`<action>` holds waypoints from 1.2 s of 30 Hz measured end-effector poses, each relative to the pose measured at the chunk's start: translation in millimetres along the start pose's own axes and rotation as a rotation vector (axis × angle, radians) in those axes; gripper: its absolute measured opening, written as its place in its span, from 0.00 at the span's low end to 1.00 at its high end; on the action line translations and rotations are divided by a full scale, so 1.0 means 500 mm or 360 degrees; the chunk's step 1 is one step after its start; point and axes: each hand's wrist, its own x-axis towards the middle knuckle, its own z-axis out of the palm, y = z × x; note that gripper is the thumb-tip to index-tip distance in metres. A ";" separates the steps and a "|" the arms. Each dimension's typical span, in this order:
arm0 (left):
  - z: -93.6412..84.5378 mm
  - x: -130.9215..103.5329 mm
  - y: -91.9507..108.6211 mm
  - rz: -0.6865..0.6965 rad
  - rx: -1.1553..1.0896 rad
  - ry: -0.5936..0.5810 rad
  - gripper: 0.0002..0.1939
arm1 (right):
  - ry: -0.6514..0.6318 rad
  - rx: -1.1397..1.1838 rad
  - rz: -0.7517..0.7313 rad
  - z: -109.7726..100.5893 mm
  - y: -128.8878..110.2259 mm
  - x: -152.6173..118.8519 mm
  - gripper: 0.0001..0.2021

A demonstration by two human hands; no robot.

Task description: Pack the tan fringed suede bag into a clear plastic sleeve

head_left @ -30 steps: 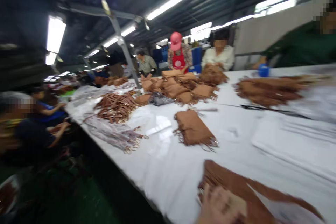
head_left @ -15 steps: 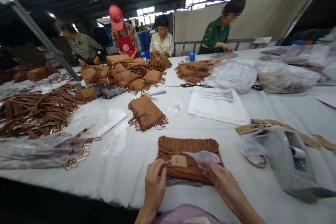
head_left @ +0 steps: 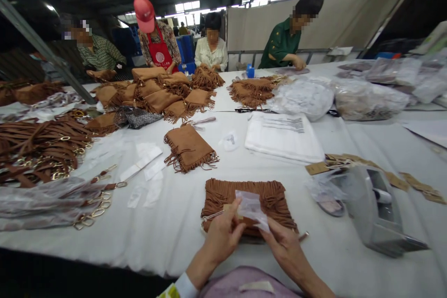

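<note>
In front of me a brown fringed bag [head_left: 213, 195] lies flat on the white-covered table. Above it my right hand [head_left: 284, 242] pinches the lower corner of a small clear plastic bag [head_left: 252, 206]. The fingertips of my left hand [head_left: 221, 237] are closed at that plastic bag's left edge, with the thumb lower down. A tan paper tag [head_left: 226, 207] with a pale string is mostly hidden behind my left fingers. A second brown fringed bag [head_left: 190, 146] lies farther off, to the left.
A grey tape dispenser [head_left: 366, 214] and tan tags [head_left: 316, 168] are at right. Behind lie a white cloth stack [head_left: 282, 142], plastic-wrapped bundles [head_left: 370, 98] and a heap of brown bags [head_left: 157, 98]. Brown straps [head_left: 42, 144] cover the left side. Several co-workers stand across the table.
My left hand has moved right and up, over the tag to the plastic bag. My right hand has brought the plastic bag left, and it now hangs more upright.
</note>
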 end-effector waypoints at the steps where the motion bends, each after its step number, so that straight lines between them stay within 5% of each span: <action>1: 0.006 0.004 0.001 0.0033 -0.0003 -0.0093 0.23 | -0.0046 -0.0051 0.0005 0.006 0.009 -0.005 0.21; 4: 0.022 0.007 -0.005 -0.0013 -0.0001 -0.0132 0.12 | -0.0123 -0.0139 -0.0080 0.019 0.041 -0.021 0.28; 7: 0.028 0.003 -0.012 -0.0191 0.0109 -0.0056 0.12 | -0.0106 -0.0159 -0.0167 0.025 0.062 -0.025 0.26; 11: 0.032 0.008 -0.014 -0.0267 0.0202 0.0005 0.19 | 0.0080 -0.0261 0.0097 0.028 0.060 -0.001 0.15; 17: 0.042 0.016 -0.013 -0.0320 0.0240 0.0080 0.17 | 0.0154 -0.0506 0.0286 0.023 0.043 0.037 0.24; 22: 0.011 0.003 -0.018 -0.0463 0.0163 0.0289 0.08 | 0.0155 -0.0587 0.0307 0.026 0.049 0.044 0.13; 24: -0.006 -0.002 -0.020 -0.0471 0.0126 0.0353 0.09 | 0.0248 -0.0658 0.0330 0.027 0.051 0.045 0.16; 30: -0.025 -0.012 -0.033 -0.0397 0.0191 0.0347 0.09 | 0.0561 -0.0783 -0.0237 0.000 0.050 0.025 0.23; 36: -0.031 -0.023 -0.065 -0.0205 0.0471 0.0282 0.12 | 0.0141 -0.1055 -0.0790 0.011 0.064 0.021 0.13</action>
